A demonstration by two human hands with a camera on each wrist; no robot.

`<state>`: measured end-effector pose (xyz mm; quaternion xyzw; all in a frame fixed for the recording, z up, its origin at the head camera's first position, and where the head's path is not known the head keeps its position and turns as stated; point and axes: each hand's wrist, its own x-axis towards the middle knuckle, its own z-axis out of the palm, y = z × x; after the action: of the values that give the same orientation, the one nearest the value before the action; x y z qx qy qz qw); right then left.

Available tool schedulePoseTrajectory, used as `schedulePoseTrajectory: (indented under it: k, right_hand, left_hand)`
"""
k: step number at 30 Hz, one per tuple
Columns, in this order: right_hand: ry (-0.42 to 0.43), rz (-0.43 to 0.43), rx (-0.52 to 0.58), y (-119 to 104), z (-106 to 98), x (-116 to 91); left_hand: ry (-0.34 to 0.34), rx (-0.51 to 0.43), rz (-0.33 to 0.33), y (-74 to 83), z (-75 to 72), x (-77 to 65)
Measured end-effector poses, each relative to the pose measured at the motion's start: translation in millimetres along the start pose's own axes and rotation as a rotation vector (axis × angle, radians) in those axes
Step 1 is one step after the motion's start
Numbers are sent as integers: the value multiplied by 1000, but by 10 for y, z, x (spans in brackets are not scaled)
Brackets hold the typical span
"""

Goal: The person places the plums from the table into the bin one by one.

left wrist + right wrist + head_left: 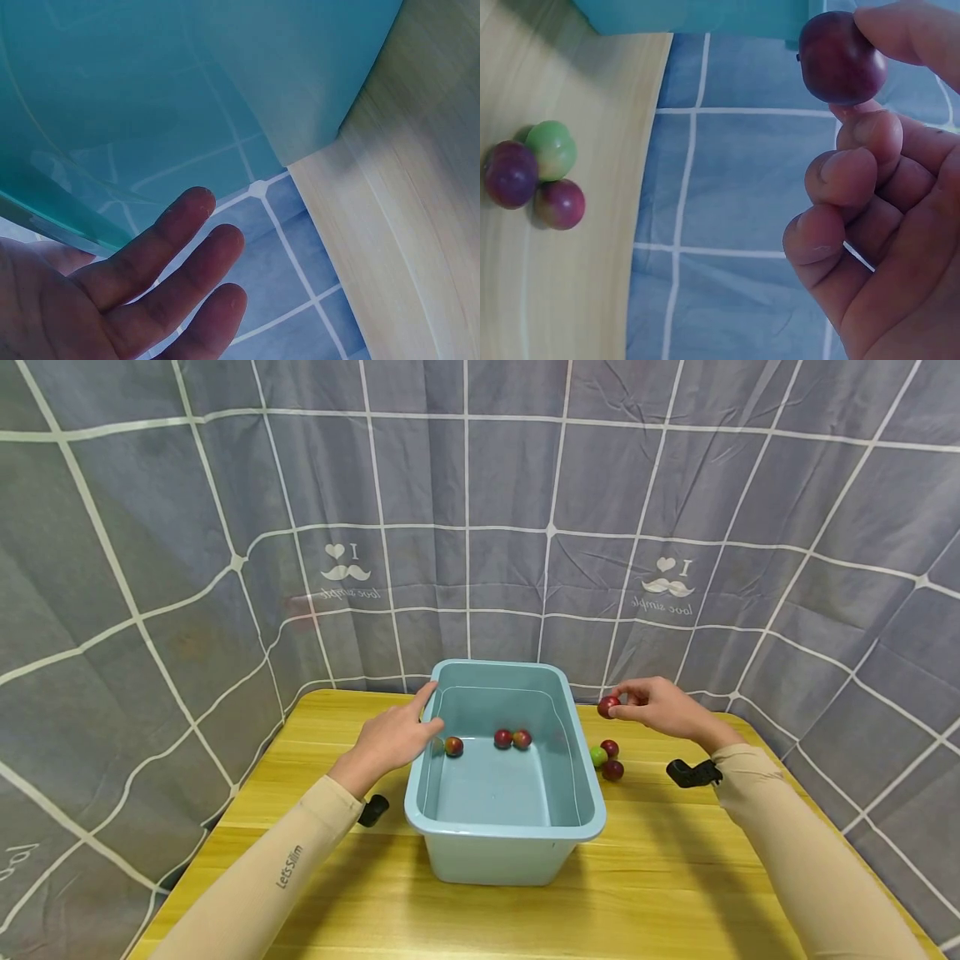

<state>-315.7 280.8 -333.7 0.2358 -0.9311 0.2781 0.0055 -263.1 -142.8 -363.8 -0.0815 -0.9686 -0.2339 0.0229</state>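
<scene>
A light blue plastic tub stands on the wooden table, with plums lying on its floor. My left hand rests at the tub's left rim; in the left wrist view its fingers are extended along the outer wall. Beyond the tub's right side, my right hand pinches a dark red plum between thumb and fingertips, above the table. Below that hand, two reddish plums and a green plum sit in a cluster on the table.
The wooden table extends around the tub. A grey curtain with white grid lines hangs behind and along both sides. Each wrist carries a small black camera mount.
</scene>
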Motion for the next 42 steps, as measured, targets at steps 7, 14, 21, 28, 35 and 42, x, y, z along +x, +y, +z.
schedulePoseTrajectory:
  k: [7,14,21,28,35,42]
  right_hand:
    - [-16,-30,-45,-136,-34,61]
    - [-31,-79,-62,-315,-70,113]
    - [-39,-132,-81,-461,-79,163]
    - [-59,-170,-103,-655,-112,199]
    - [-99,-199,-130,-813,-116,291]
    - [-150,-181,-131,-984,-103,350]
  left_hand:
    - [-3,0,-4,-4,0,-2]
    - [-8,2,-5,-3,-2,1]
    - [-9,0,-7,-6,0,1]
    - [-9,-4,-1,-12,3,12]
    - [-11,-5,-6,-16,-3,4]
    - [-13,-5,-9,-12,2,4]
